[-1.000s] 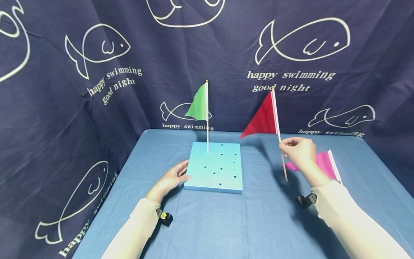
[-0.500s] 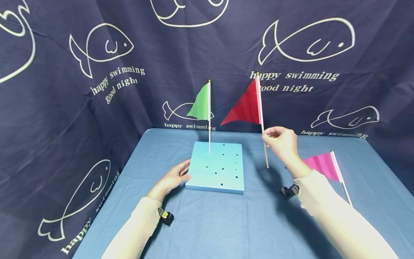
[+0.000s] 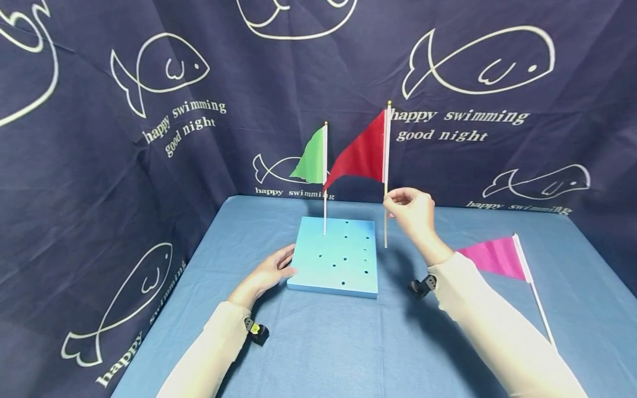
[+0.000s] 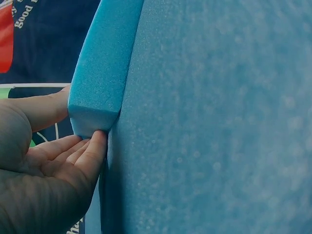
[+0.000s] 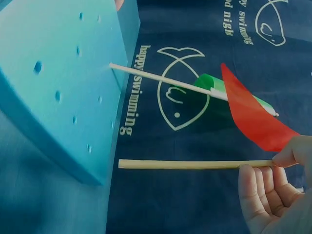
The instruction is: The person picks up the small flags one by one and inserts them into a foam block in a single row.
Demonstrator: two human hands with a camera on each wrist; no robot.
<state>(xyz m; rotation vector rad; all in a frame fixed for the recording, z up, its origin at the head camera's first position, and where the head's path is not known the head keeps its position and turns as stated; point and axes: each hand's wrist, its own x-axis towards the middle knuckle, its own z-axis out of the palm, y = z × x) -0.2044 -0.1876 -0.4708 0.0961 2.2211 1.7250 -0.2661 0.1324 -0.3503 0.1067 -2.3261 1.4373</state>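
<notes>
The block (image 3: 332,249) looks like matt foam, the red flag (image 3: 365,152) matt cloth, its stick (image 5: 195,165) smooth wood.

Green flag (image 3: 314,157) blocks board's (image 3: 332,247) far-left part; left hand (image 3: 269,271) blocks its left edge. Red flag (image 3: 367,152) and right hand (image 3: 413,210) occupy space at far right. Room to pass over board's near side. Pink flag (image 3: 502,260) obstructs right.

Cream sleeves (image 3: 497,326) are worn with small black wrist cameras (image 3: 260,335)
</notes>
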